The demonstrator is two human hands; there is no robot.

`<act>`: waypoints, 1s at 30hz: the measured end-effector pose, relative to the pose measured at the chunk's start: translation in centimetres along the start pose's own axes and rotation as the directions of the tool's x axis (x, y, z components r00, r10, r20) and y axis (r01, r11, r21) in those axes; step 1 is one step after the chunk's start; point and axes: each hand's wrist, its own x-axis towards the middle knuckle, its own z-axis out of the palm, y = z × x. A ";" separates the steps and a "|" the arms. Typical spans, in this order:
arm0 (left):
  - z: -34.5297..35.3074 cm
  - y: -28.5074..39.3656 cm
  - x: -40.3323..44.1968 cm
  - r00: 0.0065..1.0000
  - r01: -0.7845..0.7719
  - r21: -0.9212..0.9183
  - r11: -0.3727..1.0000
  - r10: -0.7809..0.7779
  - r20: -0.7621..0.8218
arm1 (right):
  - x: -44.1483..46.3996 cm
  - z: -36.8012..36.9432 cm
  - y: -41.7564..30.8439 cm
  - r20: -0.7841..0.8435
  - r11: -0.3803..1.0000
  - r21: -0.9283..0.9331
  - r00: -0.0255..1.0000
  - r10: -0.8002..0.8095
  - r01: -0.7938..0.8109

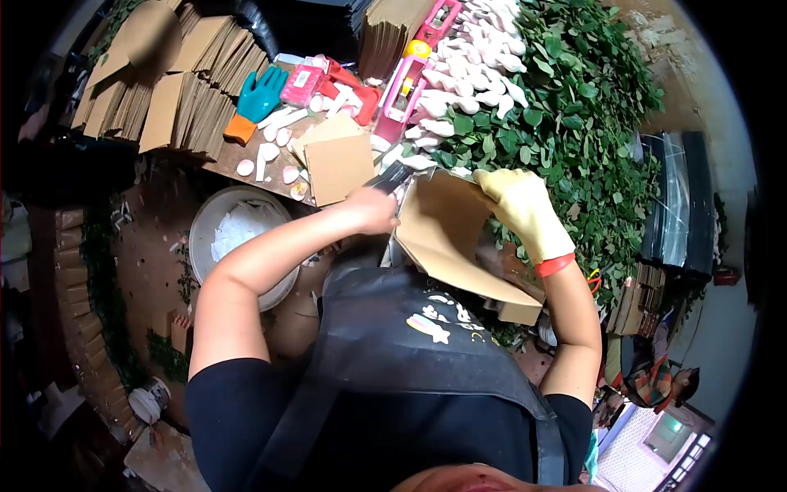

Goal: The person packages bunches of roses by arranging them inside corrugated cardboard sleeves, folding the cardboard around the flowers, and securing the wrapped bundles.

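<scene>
My left hand (373,211) is bare and closed around a dark, narrow tool (392,175) that looks like a stapler. The tool's tip is at the left edge of a bent cardboard sheet (447,221), which stands curved in front of my apron. My right hand (520,209) wears a pale yellow glove with a red band at the wrist. Its fingers are closed over the sheet's upper right edge. Just beyond the sheet lie rose stems with green leaves (549,107), their heads covered in white sleeves (479,61).
Cardboard stacks (184,107), a teal glove (262,92), loose cardboard pieces (340,168) and pink frames (400,98) lie on the table. A white tub (201,238) of scraps stands at my left. Another person (656,381) is at the far right.
</scene>
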 end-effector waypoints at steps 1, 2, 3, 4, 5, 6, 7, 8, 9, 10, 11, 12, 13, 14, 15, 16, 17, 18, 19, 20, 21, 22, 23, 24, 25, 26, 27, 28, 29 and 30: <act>0.0 1.1 1.1 0.985 -0.050 0.267 0.962 0.092 -0.147 | 0.4 0.2 0.1 0.005 1.000 -0.008 1.000 -0.001 0.001; -0.5 2.4 2.8 0.989 -0.121 0.302 0.946 0.139 -0.040 | 0.7 0.5 0.3 0.007 1.000 -0.017 1.000 0.000 0.000; 0.5 3.5 4.4 0.961 -0.206 0.307 0.929 0.251 -0.115 | 0.9 0.7 0.3 0.001 0.999 -0.032 1.000 0.004 -0.004; 1.4 4.2 5.5 0.902 -0.357 0.218 0.908 0.396 -0.173 | 1.0 1.1 0.4 -0.006 0.999 -0.046 1.000 0.009 -0.010; 2.7 4.6 6.7 0.895 -0.417 0.121 0.901 0.430 -0.118 | 1.1 1.4 0.4 -0.013 0.998 -0.061 1.000 0.015 -0.015; 5.7 3.6 9.0 0.826 -0.420 0.319 0.849 0.504 -0.253 | 1.3 1.1 0.4 0.071 0.997 -0.065 0.996 0.044 -0.040; 8.1 2.7 10.6 0.726 -0.378 0.505 0.776 0.587 -0.359 | 1.3 0.5 -0.2 -0.030 0.999 0.017 0.999 0.037 -0.036; 8.4 2.4 10.5 0.721 -0.401 0.454 0.796 0.580 -0.379 | 1.2 -0.3 -1.0 -0.130 0.995 0.101 0.991 0.039 -0.026; 8.2 1.6 10.3 0.717 -0.421 0.407 0.810 0.573 -0.398 | 1.0 -1.3 -1.6 -0.234 0.983 0.182 0.971 0.051 -0.008; 7.8 1.2 10.3 0.714 -0.439 0.362 0.823 0.563 -0.415 | 0.3 -2.1 -2.0 -0.375 0.975 0.221 0.925 0.060 0.026; 7.7 1.1 10.2 0.725 -0.420 0.373 0.827 0.553 -0.409 | -0.9 -2.6 -2.5 -0.363 0.933 0.359 0.915 0.178 -0.039; 7.8 1.2 9.9 0.736 -0.403 0.383 0.831 0.543 -0.404 | -2.5 -4.1 -2.8 -0.176 0.833 0.536 0.946 0.271 -0.139; 7.8 1.3 9.9 0.746 -0.382 0.392 0.837 0.530 -0.403 | -3.5 -5.2 -2.7 0.028 0.699 0.668 0.948 0.317 -0.254; 8.1 1.2 10.2 0.758 -0.390 0.362 0.847 0.518 -0.396 | -3.9 -4.4 -2.2 0.127 0.703 0.614 0.924 0.360 -0.358; 8.4 0.9 10.5 0.742 -0.367 0.406 0.837 0.526 -0.415 | -4.3 -1.6 -1.2 -0.157 0.909 0.362 0.948 0.276 -0.205; 8.8 0.7 10.7 0.727 -0.346 0.450 0.823 0.539 -0.426 | -3.4 1.0 -0.6 -0.084 0.905 0.340 0.950 0.300 -0.255; 9.1 0.6 10.7 0.709 -0.328 0.491 0.807 0.554 -0.436 | -2.4 3.5 0.1 -0.009 0.899 0.313 0.946 0.325 -0.306; 8.3 1.0 10.3 0.771 -0.345 0.450 0.823 0.523 -0.364 | -2.1 6.3 0.7 0.027 0.910 0.263 0.945 0.326 -0.321; 8.5 1.0 10.3 0.758 -0.338 0.470 0.815 0.532 -0.377 | -1.8 7.4 1.0 0.062 0.919 0.211 0.943 0.328 -0.333; 8.6 1.1 10.4 0.743 -0.328 0.490 0.807 0.541 -0.394 | -1.8 7.8 1.6 0.098 0.916 0.219 0.941 0.322 -0.336; 8.5 0.9 10.4 0.728 -0.314 0.511 0.800 0.548 -0.411 | -1.5 6.9 1.6 0.123 0.907 0.255 0.942 0.313 -0.335; 8.9 0.9 10.1 0.732 -0.316 0.506 0.803 0.545 -0.408 | -1.7 5.5 1.3 0.158 0.891 0.298 0.938 0.309 -0.344; 9.0 1.0 10.2 0.733 -0.318 0.503 0.804 0.544 -0.407 | -1.9 4.7 1.1 0.190 0.874 0.334 0.934 0.304 -0.353; 8.7 0.9 10.4 0.732 -0.310 0.502 0.807 0.540 -0.416 | -2.9 5.7 1.3 -0.273 0.979 0.198 0.958 0.091 -0.036; 8.6 0.9 10.3 0.720 -0.327 0.482 0.813 0.545 -0.430 | -2.9 1.7 -0.6 -0.263 0.998 0.058 0.964 0.046 -0.032; 8.5 0.8 10.4 0.728 -0.327 0.477 0.816 0.539 -0.423 | -3.8 -0.1 -1.9 -0.234 0.975 0.222 0.972 0.026 0.028; 8.7 0.8 10.5 0.739 -0.327 0.468 0.821 0.531 -0.416 | -4.8 -1.0 -3.1 -0.203 0.919 0.385 0.979 -0.002 0.081; 9.1 0.3 11.0 0.696 -0.360 0.482 0.799 0.574 -0.431 | -5.1 -1.1 -4.4 0.036 0.879 0.478 0.999 -0.026 0.005; 9.7 0.2 11.3 0.701 -0.414 0.382 0.826 0.557 -0.445 | -5.1 -1.1 -5.7 0.269 0.834 0.544 0.961 -0.065 -0.095; 9.6 0.3 11.2 0.702 -0.399 0.399 0.826 0.555 -0.447 | -4.7 0.3 -7.2 0.361 0.882 0.451 0.932 -0.045 -0.132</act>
